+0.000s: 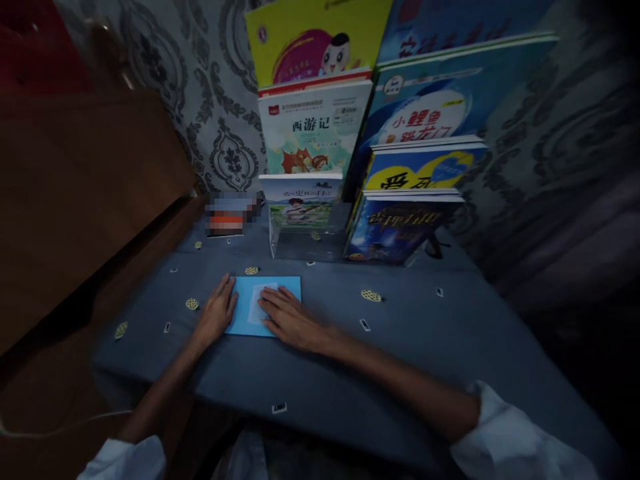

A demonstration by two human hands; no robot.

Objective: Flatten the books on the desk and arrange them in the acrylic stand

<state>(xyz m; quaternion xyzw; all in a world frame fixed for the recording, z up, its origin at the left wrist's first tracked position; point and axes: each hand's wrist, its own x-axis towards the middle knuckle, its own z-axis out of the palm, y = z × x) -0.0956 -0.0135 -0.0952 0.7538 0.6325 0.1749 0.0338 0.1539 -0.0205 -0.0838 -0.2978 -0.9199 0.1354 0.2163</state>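
A thin bright-blue booklet (240,319) lies flat on the cloth-covered table (320,373). On it is a pale rectangle with fine print (256,311), partly hidden under my fingers. My left hand (218,310) rests along the booklet's left edge, its fingers stretched forward and lying flat. Across the right half lies my right hand (290,319), palm down, fingers extended to the left over the printed patch. Neither hand is wrapped round anything. Whether the blue thing is a book or a folder I cannot tell for certain.
Behind the booklet stands a clear rack (305,247) with upright children's books in two columns, among them a white-covered book (310,127) and a dark-blue book (400,227). A blurred-out item (227,215) lies at back left. A brown wooden cabinet (90,200) borders the left.
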